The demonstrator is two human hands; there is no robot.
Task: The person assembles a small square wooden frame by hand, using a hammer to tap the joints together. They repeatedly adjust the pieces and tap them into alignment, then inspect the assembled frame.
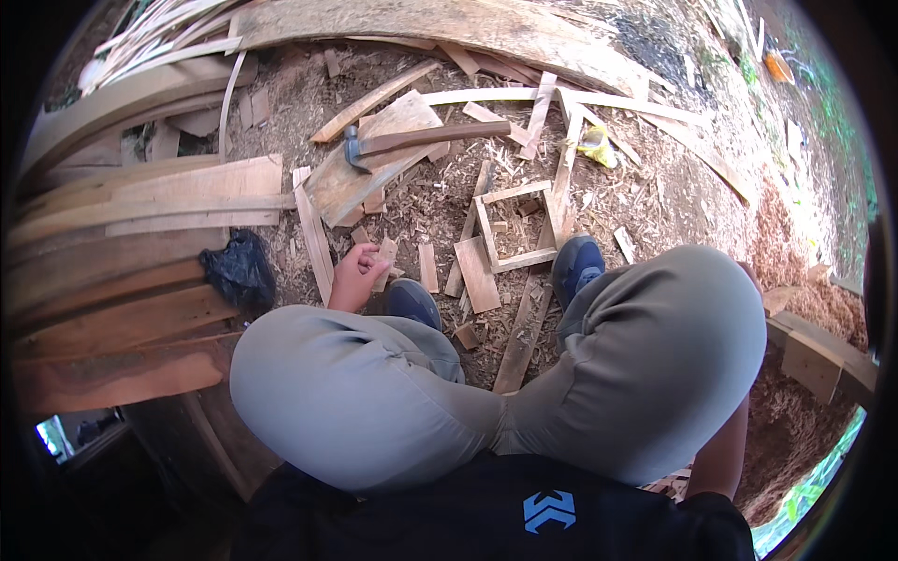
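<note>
My left hand (357,274) is low beside my left shoe, its fingers curled together. Its fingertips meet the edge of a small flat wood piece (387,252); whether they grip it or something smaller I cannot make out. My right arm (722,451) passes behind my right knee, and only a sliver of my right hand (749,275) shows past it, fingers hidden. A small square wooden frame (522,260) lies tilted between my feet, one corner by my right shoe. Beyond it, a hammer (435,136) with a wooden handle rests across a wide board (332,192).
Stacked planks (122,280) fill the left side, with a crumpled black plastic bag (238,271) on their end. Long boards (449,23) lie across the back. A yellow plastic bag (597,147) sits right of the hammer. Wood shavings and several offcuts cover the ground.
</note>
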